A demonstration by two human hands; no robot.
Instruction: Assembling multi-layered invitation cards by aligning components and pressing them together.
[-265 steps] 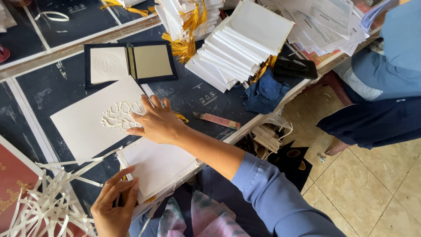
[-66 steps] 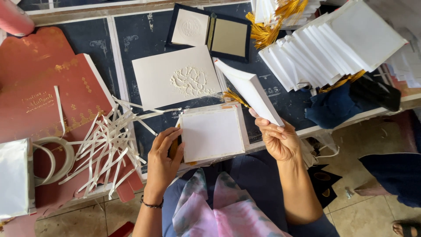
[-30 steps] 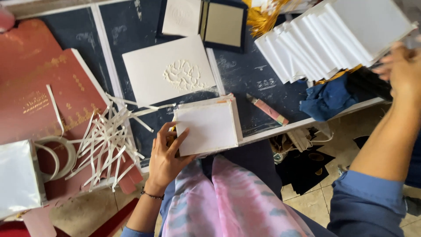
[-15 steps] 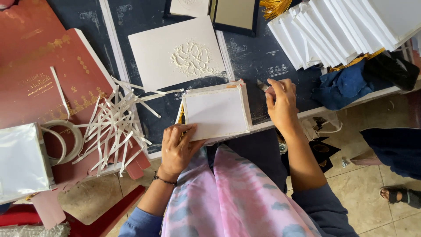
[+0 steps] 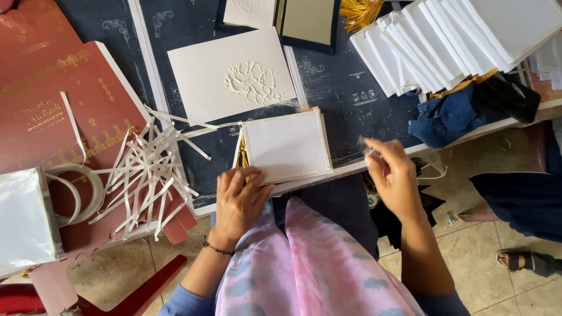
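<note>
Cards sat stacked in a white pile at the table's near edge, right in front of me. My left hand lay on the pile's near left corner, fingers spread flat, beside the gold tassel poking out there. My right hand hovered just off the table edge to the right of the pile, fingertips pinched together on something small and blurred that I could not make out. An embossed white sheet lay beyond the pile, loose white paper strips to its left.

card-making workshop: stacked white cards, paper strips, embossed sheet.
</note>
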